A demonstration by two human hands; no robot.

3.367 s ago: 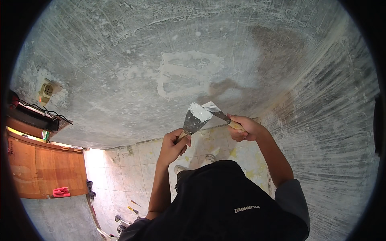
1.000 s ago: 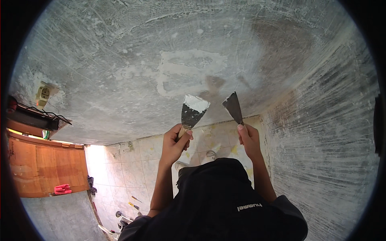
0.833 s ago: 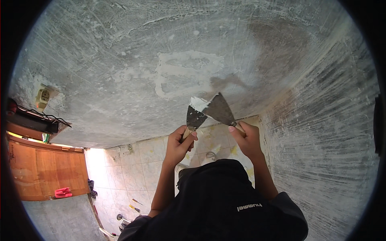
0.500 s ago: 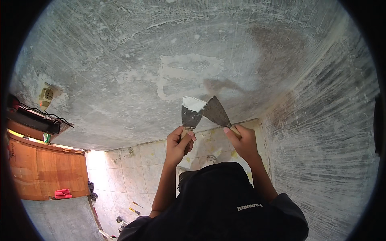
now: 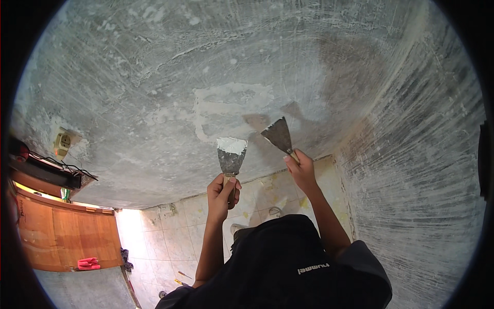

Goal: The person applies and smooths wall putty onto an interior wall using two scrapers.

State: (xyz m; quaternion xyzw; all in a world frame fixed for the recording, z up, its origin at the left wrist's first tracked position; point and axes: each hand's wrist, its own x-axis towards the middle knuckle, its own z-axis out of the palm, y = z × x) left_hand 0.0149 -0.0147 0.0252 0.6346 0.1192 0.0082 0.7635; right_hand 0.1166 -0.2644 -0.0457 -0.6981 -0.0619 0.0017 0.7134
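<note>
My left hand [image 5: 223,195] is closed round the handle of a putty knife [image 5: 230,160], its blade pointing up and loaded with white putty [image 5: 231,146] along the top edge. To the right, my right hand [image 5: 301,169] grips a second putty knife [image 5: 278,136] by its wooden handle. That darker blade leans up and left, with a thin line of white along its edge. The two blades are apart. Beyond them is the grey wall [image 5: 154,123], with a pale patch [image 5: 206,106] of smoothed filler and the shadow of the right knife.
At the left are a wall socket [image 5: 62,144], a dark shelf with cables [image 5: 46,167] and a wooden cabinet [image 5: 67,232] with a red cloth [image 5: 88,263]. A second wall [image 5: 406,195] meets this one at the right. Pale tiles [image 5: 188,224] cover the floor.
The blades, close together earlier, have separated. My left knife has moved left and slightly down; my right hand has risen a little, its blade now tilting more to the left.
</note>
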